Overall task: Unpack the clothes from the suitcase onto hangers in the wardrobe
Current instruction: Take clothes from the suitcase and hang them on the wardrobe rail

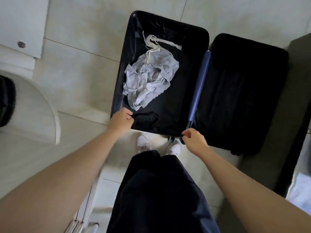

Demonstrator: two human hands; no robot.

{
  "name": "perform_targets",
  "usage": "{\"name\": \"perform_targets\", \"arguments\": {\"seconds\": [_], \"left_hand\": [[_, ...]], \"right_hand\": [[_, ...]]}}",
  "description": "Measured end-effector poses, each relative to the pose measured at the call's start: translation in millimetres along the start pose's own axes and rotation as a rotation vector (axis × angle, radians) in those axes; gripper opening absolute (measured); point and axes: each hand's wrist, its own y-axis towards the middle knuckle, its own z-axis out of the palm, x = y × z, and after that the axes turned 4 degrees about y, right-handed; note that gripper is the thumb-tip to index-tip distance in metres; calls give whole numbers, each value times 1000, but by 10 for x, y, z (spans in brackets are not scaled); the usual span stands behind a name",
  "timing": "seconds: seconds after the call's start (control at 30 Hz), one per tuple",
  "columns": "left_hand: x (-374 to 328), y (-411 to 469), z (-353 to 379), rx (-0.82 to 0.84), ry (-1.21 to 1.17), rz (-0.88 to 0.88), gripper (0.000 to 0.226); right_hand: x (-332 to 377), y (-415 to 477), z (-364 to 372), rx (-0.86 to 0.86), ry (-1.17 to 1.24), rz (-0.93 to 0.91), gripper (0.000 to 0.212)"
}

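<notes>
Forearms, bare, reach down from both lower corners of the view; between them a dark skirt (159, 190) and two white shoes (143, 142) on the pale tiled floor (75, 73).

Far left: white rounded counter (33, 115), with a dark blurred object (6, 101) at its edge, kind not discernible.

Left hand (120, 121): at the near left corner of the suitcase (181, 101), fingers curled, gripping the edge of a black cloth (146, 118) that lies in that corner.

Suitcase: open flat on the floor, two halves side by side, dark lining. Left half holds a crumpled pale blue-grey garment (151, 76), just beyond the black cloth, and a cream fringed scarf (154, 42) touching the garment's far side.

Blue hinge strip (200, 84): runs between the halves.

Right hand (193, 139): at the near rim beside the strip's lower end, fingertips pinching a small dark piece (182, 135); its nature cannot be told.

Right half (244, 98): dark, contents not discernible.
</notes>
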Motion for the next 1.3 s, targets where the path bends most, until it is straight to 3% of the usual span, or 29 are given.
{"name": "perform_targets", "arguments": {"seconds": [0.23,0.37,0.43,0.5,0.57,0.63,0.73,0.77,0.9,1.07,1.13,1.23,1.3], "left_hand": [[165,1597,458,-1,116,-6,28],[342,2292,874,6,169,32,44],[451,2626,1167,-43,136,24,67],[514,2814,1403,-61,80,-42,91],[560,2918,1568,-90,20,-149,102],[656,2986,1661,-150,-12,-240,99],[823,3029,1628,-176,-106,-228,89],[843,2997,1588,-142,-135,-219,88],[811,2736,1424,46,-211,-227,67],[520,2091,1014,230,-386,-184,51],[338,1722,848,200,-459,-128,49],[4,1064,636,236,-615,-36,56],[-169,659,530,254,-686,-72,56]], "right_hand": [[2,1526,341,-11,-27,-45,26],[91,2448,527,-11,-43,-149,24],[136,2950,638,-56,-32,-203,28],[220,3326,700,-93,40,-244,48],[330,3584,741,-80,272,-246,79],[452,3779,801,-49,463,-241,101],[585,3973,857,-12,566,-205,111],[626,4003,857,10,569,-181,107],[791,3735,863,147,445,-166,51],[844,3001,711,305,450,-55,27],[786,2700,672,394,537,81,29],[696,2135,659,527,709,267,54],[699,1682,652,568,822,326,44]]}}
